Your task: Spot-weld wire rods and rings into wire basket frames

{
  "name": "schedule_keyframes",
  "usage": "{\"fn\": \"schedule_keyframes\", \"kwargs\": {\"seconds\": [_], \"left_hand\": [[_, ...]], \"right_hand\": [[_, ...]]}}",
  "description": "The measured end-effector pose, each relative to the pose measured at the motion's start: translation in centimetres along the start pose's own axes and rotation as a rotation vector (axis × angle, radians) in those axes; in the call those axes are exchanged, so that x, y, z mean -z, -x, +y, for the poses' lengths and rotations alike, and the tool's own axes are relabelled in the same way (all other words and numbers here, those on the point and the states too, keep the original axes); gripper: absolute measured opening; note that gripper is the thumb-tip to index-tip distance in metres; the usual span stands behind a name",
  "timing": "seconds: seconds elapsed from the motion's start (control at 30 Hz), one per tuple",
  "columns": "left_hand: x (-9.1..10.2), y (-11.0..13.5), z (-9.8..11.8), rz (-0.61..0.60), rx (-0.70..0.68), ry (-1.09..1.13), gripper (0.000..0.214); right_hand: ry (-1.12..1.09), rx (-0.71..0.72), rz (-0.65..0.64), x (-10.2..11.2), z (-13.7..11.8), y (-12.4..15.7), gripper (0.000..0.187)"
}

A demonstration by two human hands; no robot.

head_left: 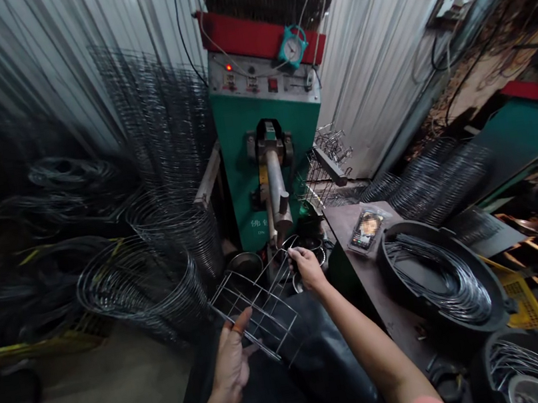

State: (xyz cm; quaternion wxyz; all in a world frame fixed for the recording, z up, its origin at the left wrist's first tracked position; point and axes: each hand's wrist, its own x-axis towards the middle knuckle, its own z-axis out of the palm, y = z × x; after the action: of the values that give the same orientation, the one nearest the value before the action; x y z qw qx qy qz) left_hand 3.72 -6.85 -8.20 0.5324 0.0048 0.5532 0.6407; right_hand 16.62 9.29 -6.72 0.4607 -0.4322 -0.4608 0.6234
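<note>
A wire rack point(260, 310), made of crossed metal rods, is held over my lap. At its near left edge my left hand point(232, 362) is closed, the thumb lying over the frame. My right hand point(306, 266) pinches a thin wire at the far end of the rack, just beneath the spot welder's electrode arm point(277, 190). The green spot welding machine point(233, 133) stands upright in front of me with a red light lit on its panel. Where exactly the wire meets the electrode is too small to tell.
To the left stand tall stacks of wire rings point(139, 281). On the right, a bench point(346, 213) carries a phone point(367, 230) and a black tub point(389, 264) of bent wires. A second black tub point(480, 365) is nearer. Corrugated metal wall point(362, 80) rises behind.
</note>
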Motion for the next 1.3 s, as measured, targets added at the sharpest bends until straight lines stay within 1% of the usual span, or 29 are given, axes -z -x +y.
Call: {"fn": "schedule_keyframes", "kwargs": {"seconds": [0.13,0.23,0.3,0.37,0.5,0.57,0.63,0.73,0.93,1.07,1.17,1.23,1.3], "left_hand": [[-0.6,0.7,0.5,0.004,-0.005,-0.026,0.032],[-1.0,1.2,0.1,0.02,-0.047,0.005,0.033],[-1.2,1.4,-0.3,0.031,-0.081,0.04,0.034],[-1.2,1.5,-0.7,0.042,-0.09,0.057,0.033],[-0.8,1.1,-0.8,0.037,-0.066,0.076,0.031],[-0.7,0.8,-0.6,0.042,-0.064,0.084,0.031],[-0.7,0.5,-0.4,0.05,-0.06,0.079,0.031],[-0.7,0.3,-0.2,0.053,-0.047,0.065,0.029],[-0.5,0.3,0.1,0.033,-0.048,0.023,0.027],[-0.3,-0.4,0.2,0.038,-0.045,-0.01,0.024],[0.6,-0.4,-0.2,0.046,-0.041,0.031,0.022],[1.5,0.3,-0.6,0.027,-0.035,0.072,0.023],[2.3,1.4,-1.2,-0.009,-0.041,0.108,0.026]], "right_hand": [[0.01,-0.009,0.008,-0.1,0.0,-0.6,0.032],[0.015,-0.039,0.003,0.3,-0.1,-0.6,0.034],[0.059,-0.057,-0.033,1.0,-0.2,0.2,0.034],[0.159,-0.064,-0.127,2.0,-0.1,1.7,0.033],[0.386,-0.046,-0.397,3.3,0.8,5.9,0.028],[0.44,-0.044,-0.443,3.3,1.5,7.4,0.025],[0.448,-0.028,-0.429,2.9,2.0,8.1,0.026],[0.417,0.0,-0.397,2.4,2.3,8.1,0.027],[0.366,-0.019,-0.38,1.9,2.0,8.2,0.03],[0.337,-0.027,-0.382,1.6,2.4,8.5,0.031],[0.352,-0.014,-0.37,1.7,2.5,9.4,0.029],[0.366,-0.011,-0.395,2.0,2.2,10.5,0.028],[0.367,0.002,-0.432,2.6,1.7,11.9,0.028]]}}
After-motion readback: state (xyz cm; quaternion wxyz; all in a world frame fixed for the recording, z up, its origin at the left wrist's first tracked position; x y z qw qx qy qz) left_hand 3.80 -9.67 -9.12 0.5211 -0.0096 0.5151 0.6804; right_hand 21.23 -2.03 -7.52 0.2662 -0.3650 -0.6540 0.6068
